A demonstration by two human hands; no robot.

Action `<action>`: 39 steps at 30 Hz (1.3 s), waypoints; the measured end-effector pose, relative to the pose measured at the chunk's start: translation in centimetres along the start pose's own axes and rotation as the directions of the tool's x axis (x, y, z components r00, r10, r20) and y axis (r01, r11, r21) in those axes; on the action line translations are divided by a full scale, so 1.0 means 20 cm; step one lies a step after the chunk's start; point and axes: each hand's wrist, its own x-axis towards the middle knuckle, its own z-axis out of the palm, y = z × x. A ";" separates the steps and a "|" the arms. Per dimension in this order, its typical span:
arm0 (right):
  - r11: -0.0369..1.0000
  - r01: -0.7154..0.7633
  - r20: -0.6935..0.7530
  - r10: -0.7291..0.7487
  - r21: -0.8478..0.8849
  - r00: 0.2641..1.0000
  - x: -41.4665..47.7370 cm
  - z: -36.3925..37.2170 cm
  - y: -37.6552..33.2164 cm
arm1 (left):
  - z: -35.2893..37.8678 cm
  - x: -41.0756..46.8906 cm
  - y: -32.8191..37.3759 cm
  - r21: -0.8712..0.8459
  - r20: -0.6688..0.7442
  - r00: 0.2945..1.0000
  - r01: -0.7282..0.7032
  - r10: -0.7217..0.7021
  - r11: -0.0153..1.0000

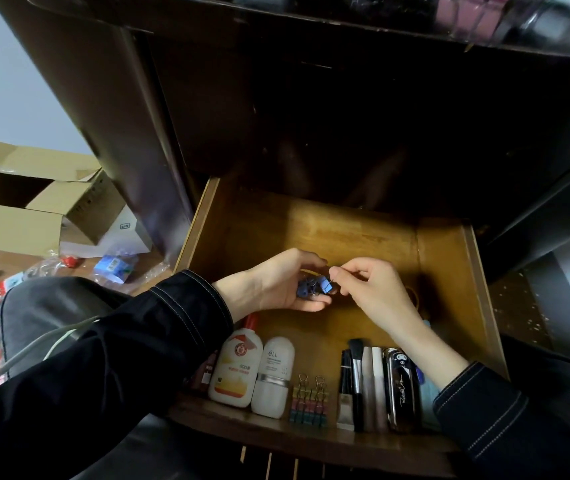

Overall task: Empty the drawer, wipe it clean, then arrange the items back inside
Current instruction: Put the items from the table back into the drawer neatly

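So, a small bunch of blue clips [306, 289] is being cupped in the left hand [273, 285] above the open drawer [328, 230], with the fingers curled loosely round them. One clip's wire handle is being pinched by the right hand [377, 289]. Along the drawer's front edge, a glue bottle [235, 368], a white bottle [275, 375], coloured clips [308, 403], a brush [356, 372] and a black case [401, 389] are being kept side by side.

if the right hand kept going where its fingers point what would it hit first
The blue binder clips cupped in the left hand; the right hand pinches one by its wire, and the left palm lies just behind them, though depth is unclear.
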 end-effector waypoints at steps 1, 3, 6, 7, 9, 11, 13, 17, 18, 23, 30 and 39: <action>1.000 -0.002 -0.034 0.002 0.008 0.999 0.00 0.00 0.00 | 0.00 0.00 0.00 0.009 -0.017 1.000 -0.004 0.005 1.000; 1.000 0.010 -0.113 -0.009 0.009 0.994 0.00 -0.01 0.01 | -0.01 0.01 0.00 0.002 -0.073 0.997 -0.017 0.017 1.000; 0.996 -0.008 -0.091 -0.001 -0.094 0.996 0.01 -0.04 0.02 | -0.03 0.02 0.00 -0.052 -0.225 0.972 -0.079 0.065 0.996; 0.989 -0.013 -0.017 0.011 -0.145 1.000 0.00 -0.04 0.03 | -0.04 0.02 0.00 -0.065 -0.266 0.960 -0.102 0.081 0.993; 0.971 0.000 0.194 0.048 -0.241 0.980 -0.01 -0.01 0.03 | -0.04 0.02 0.01 -0.071 -0.306 0.947 -0.125 0.098 0.990; 0.956 0.032 0.392 0.089 -0.291 0.916 -0.04 0.03 0.04 | -0.03 0.01 0.01 -0.063 -0.299 0.950 -0.115 0.091 0.991; 0.945 0.085 0.545 0.108 -0.317 0.831 -0.06 0.08 0.05 | -0.02 0.00 0.01 -0.055 -0.286 0.955 -0.102 0.082 0.993; 0.927 0.160 0.668 0.117 -0.339 0.735 -0.10 0.13 0.06 | -0.02 0.00 0.01 -0.047 -0.278 0.957 -0.099 0.082 0.994; 0.926 0.163 0.678 0.121 -0.339 0.725 -0.11 0.14 0.06 | -0.02 0.00 0.01 -0.046 -0.274 0.958 -0.099 0.083 0.994; 0.925 0.165 0.695 0.133 -0.344 0.707 -0.12 0.15 0.07 | -0.02 0.00 0.00 -0.051 -0.274 0.958 -0.098 0.080 0.994; 0.927 0.166 0.718 0.139 -0.337 0.682 -0.13 0.16 0.07 | -0.02 -0.01 0.01 -0.053 -0.274 0.959 -0.096 0.078 0.994; 0.922 0.174 0.722 0.143 -0.346 0.677 -0.12 0.17 0.08 | -0.02 -0.01 0.01 -0.070 -0.272 0.960 -0.093 0.070 0.993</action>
